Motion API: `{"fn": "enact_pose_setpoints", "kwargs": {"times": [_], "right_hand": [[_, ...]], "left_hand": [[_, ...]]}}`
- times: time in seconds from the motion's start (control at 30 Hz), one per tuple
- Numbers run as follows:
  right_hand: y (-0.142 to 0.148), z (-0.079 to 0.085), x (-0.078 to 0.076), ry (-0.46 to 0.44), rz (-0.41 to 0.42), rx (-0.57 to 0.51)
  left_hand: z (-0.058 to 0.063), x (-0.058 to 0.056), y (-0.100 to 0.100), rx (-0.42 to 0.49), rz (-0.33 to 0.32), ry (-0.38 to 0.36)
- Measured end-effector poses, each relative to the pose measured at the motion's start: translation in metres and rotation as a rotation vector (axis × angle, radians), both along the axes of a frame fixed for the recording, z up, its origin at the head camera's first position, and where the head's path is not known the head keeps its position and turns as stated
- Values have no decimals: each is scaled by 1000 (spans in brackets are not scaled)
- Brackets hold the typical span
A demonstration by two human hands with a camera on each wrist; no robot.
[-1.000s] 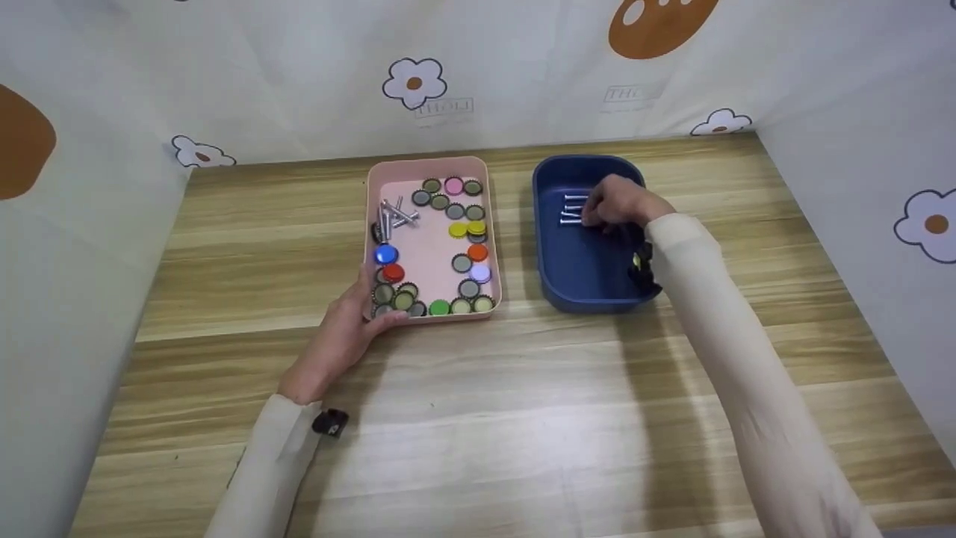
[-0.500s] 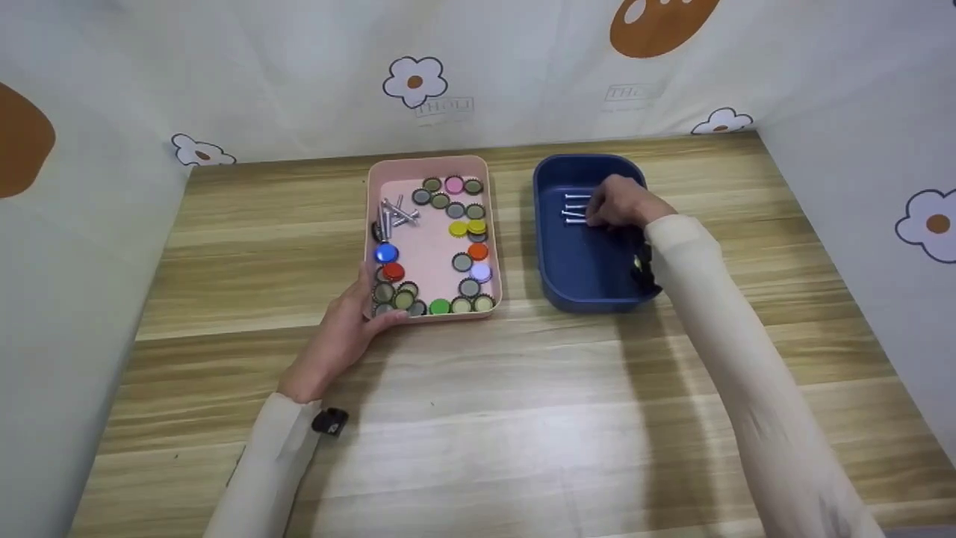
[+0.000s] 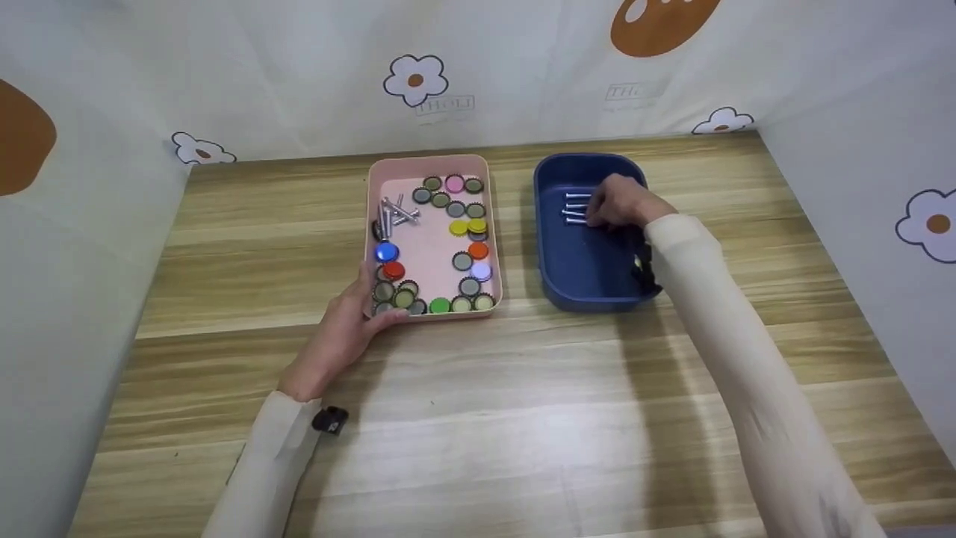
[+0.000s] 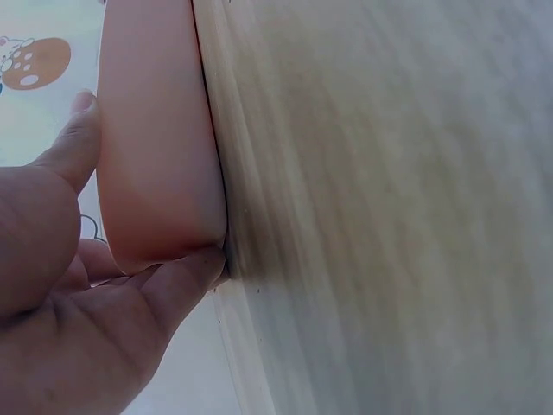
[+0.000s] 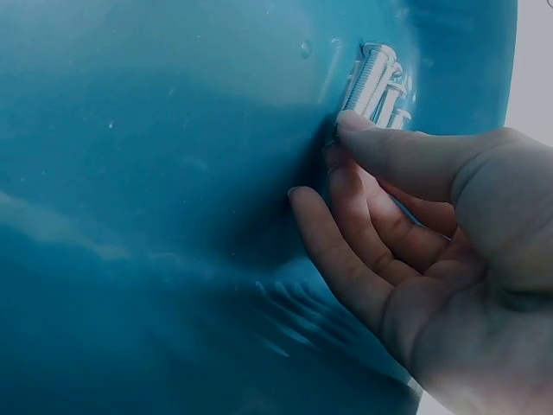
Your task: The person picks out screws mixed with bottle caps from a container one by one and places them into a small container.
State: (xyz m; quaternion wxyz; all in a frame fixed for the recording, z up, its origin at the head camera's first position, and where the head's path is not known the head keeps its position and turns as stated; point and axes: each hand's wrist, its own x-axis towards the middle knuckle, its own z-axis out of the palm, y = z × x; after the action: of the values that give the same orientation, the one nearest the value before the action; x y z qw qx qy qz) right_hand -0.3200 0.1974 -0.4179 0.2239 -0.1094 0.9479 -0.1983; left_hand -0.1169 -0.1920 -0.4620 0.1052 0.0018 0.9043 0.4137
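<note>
In the head view my left hand (image 3: 340, 336) grips the near left corner of a pink tray (image 3: 429, 273), thumb over the near rim. The left wrist view shows its fingers curled round the tray's corner (image 4: 164, 173) close to the table. My right hand (image 3: 621, 202) reaches into a dark blue bin (image 3: 582, 273). Thumb and fingers pinch the end of a silver threaded screw (image 5: 371, 73). Beside it, several screws (image 3: 575, 205) lie in a row, heads to the left, their other ends hidden by the hand.
The pink tray holds several crown bottle caps (image 3: 461, 261) along its sides, some coloured, and a loose pile of screws (image 3: 399, 213) at its left. Both containers stand on a wood-grain table (image 3: 478, 418), with a flower-print cloth wall (image 3: 299, 82) behind.
My right hand has shifted slightly to the right, and the nearest screw of the row with it. The left hand stays on the pink tray.
</note>
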Motion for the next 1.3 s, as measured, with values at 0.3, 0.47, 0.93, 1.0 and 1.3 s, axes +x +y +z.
{"fn": "enact_pose_setpoints", "kwargs": {"times": [0.3,0.47,0.93,1.0,1.3], "right_hand": [[-2,1,0,25,31,36],[-2,2,-2,53,60,63],[-5,10,-2,99,89,54],[-6,12,-2,100,100,55],[-10,20,-1,170,135,25]], "left_hand": [[0,0,1,-19,3,8],[0,0,1,-45,13,-24],[0,0,1,-24,7,-13],[0,0,1,-24,8,-11],[-1,-1,1,-24,12,-7]]}}
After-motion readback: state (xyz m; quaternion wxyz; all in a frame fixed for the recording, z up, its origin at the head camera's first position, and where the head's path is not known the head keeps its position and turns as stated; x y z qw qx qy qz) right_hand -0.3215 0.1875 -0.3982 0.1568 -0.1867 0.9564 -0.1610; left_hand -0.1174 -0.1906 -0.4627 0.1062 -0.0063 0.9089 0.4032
